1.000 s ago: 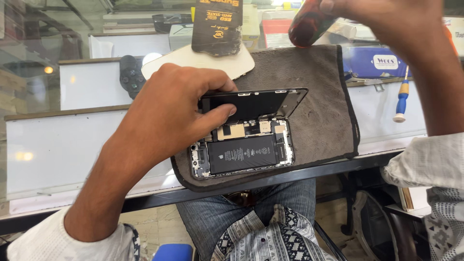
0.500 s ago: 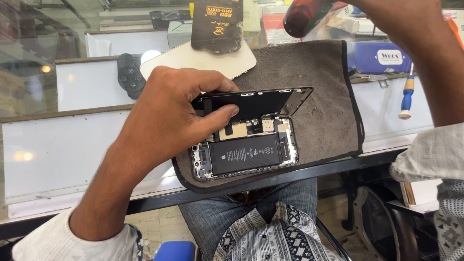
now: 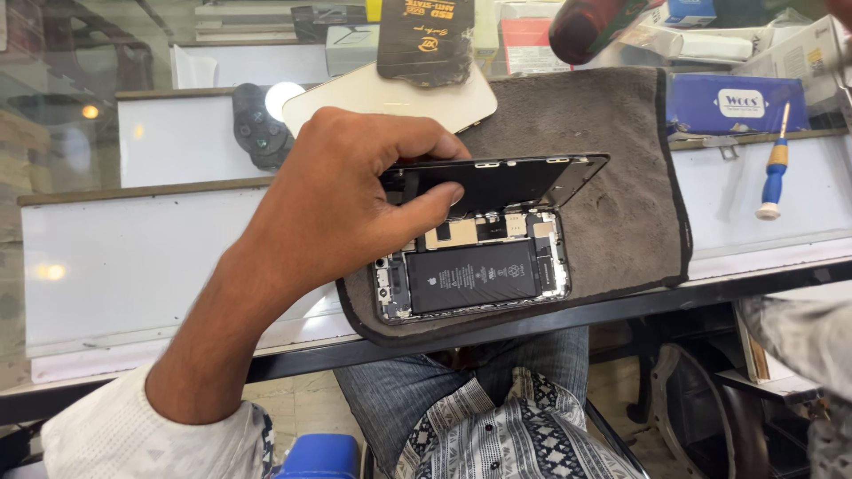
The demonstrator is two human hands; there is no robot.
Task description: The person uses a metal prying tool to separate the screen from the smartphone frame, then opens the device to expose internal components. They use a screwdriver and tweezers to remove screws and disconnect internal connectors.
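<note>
An opened phone [image 3: 470,277] lies on a grey cloth mat [image 3: 621,186], its black battery and circuit boards exposed. My left hand [image 3: 346,208] grips the phone's black screen panel [image 3: 506,182] by its left edge, thumb underneath, holding it tilted up like a lid over the body. A dark red tool handle [image 3: 586,27] hangs in the air above the mat's far edge. It is held from the top edge by my right hand [image 3: 841,7], which is nearly all out of frame.
A blue-handled screwdriver [image 3: 774,173] lies on the white counter [image 3: 133,257] right of the mat. Behind it sits a blue box [image 3: 737,102]. A cream panel [image 3: 390,102], a dark packet [image 3: 426,35] and a black round part [image 3: 257,129] lie at the back.
My right hand has risen with the red tool handle and mostly left the frame. My left hand keeps the screen panel lifted. The view has moved closer.
</note>
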